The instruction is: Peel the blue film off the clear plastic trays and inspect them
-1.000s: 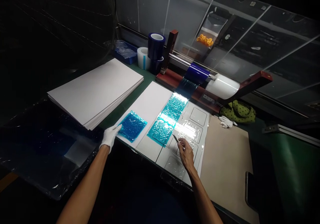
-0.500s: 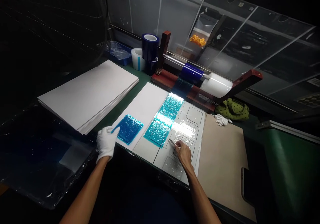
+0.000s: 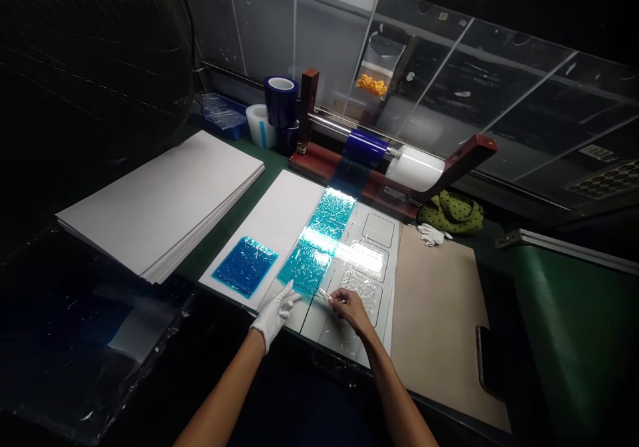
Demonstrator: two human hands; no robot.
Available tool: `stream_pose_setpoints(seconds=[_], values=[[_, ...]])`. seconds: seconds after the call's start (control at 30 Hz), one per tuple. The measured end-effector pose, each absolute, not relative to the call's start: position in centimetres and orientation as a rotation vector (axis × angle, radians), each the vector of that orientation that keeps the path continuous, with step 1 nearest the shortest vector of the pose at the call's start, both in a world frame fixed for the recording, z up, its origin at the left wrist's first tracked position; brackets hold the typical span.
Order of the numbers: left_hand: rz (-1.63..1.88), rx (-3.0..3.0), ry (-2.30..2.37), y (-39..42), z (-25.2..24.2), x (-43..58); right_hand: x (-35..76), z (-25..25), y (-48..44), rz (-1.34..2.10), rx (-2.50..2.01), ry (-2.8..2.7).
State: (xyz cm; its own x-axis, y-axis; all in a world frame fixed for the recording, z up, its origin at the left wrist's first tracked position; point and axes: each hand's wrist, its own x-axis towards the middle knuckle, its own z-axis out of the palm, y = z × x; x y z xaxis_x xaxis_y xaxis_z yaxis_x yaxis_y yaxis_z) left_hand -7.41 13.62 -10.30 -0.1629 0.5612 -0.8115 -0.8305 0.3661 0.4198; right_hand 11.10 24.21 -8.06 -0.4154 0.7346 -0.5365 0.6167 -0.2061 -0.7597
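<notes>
My left hand (image 3: 276, 315) wears a white glove, its fingers extended and empty, with the fingertips at the lower corner of a wrinkled teal film sheet (image 3: 304, 267). My bare right hand (image 3: 350, 306) pinches a slim metal tool (image 3: 325, 294) over a clear plastic sheet (image 3: 357, 294) with square outlines. The tool's tip points toward the teal film. A dark blue film square (image 3: 244, 266) lies flat on a white board (image 3: 272, 217), left of my hands. A second teal film patch (image 3: 332, 211) lies further up.
A stack of white sheets (image 3: 160, 201) lies at left, beside dark plastic wrap (image 3: 100, 327). Behind stand tape rolls (image 3: 279, 104) and a film roller (image 3: 414, 167) on red brackets. A tan board (image 3: 434, 327) lies at right, near a green bag (image 3: 450, 211) and white gloves (image 3: 432, 235).
My gloved left hand has moved right, from the dark blue square to the teal film's lower corner. My right hand has shifted slightly left, and the view has turned slightly.
</notes>
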Motion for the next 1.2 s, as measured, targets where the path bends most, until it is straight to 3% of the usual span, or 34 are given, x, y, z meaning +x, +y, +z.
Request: stream_pose_setpoints(seconds=[0.3, 0.9, 1.2], values=[[1.377, -0.249, 1.451, 16.8, -10.1, -9.9, 11.4, -8.1, 24.4, 1.857, -1.534, -1.757], [1.623, -0.172, 1.683, 8.3, -8.1, -18.8, 12.2, -6.8, 25.4, 1.62, -1.534, -1.913], [1.597, -0.107, 1.751, 8.1, -10.1, -21.6, 12.3, -6.8, 25.1, 1.603, -1.536, -1.949]])
